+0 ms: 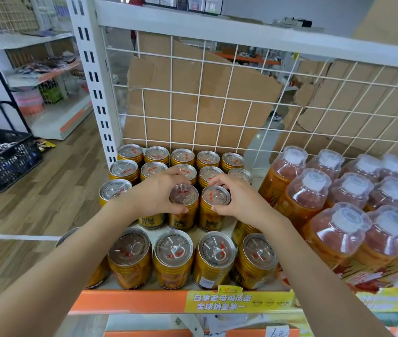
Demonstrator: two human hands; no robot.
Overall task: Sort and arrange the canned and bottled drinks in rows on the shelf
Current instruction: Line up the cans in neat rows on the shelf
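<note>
Orange-edged shelf (129, 301) carries a front row of gold cans (173, 259) nearest the person. Behind it, the left hand (154, 193) curls round the top of one upright can (183, 198) and the right hand (239, 198) grips the neighbouring can (216, 197), just beside it. Orange bottles (339, 227) stand to the right; more cans (156, 154) fill the rows behind, before a white wire grid (217, 93) backed by cardboard (193, 81)

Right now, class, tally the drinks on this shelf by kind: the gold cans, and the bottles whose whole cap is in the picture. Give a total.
Gold cans: 20, in four rows of 5, some partly covered.
Bottles with the whole cap in view: 9; more are cut off at the right edge.
Total: 29
</note>
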